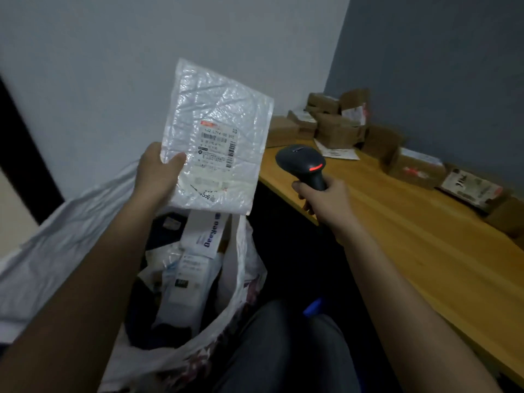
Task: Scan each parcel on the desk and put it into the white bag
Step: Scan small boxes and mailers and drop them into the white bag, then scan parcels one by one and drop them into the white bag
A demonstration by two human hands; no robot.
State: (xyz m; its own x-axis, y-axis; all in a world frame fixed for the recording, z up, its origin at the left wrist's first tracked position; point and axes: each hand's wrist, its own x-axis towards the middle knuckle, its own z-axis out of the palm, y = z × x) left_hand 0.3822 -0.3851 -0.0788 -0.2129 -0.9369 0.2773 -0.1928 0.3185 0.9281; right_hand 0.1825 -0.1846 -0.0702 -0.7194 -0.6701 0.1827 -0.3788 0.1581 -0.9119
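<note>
White plastic parcel at centre frame, above the open bag, pinched at its lower left corner by the left hand. Right hand, fingers curled round a scanner, points it at the label. Brown boxes sit on the bench, upper right.

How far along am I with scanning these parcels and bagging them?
Done: several parcels already lie in the white bag. In hand: your left hand holds a white bubble mailer above the bag, and your right hand grips the barcode scanner, its red light on. Left: many cardboard boxes along the back of the wooden desk.
</note>
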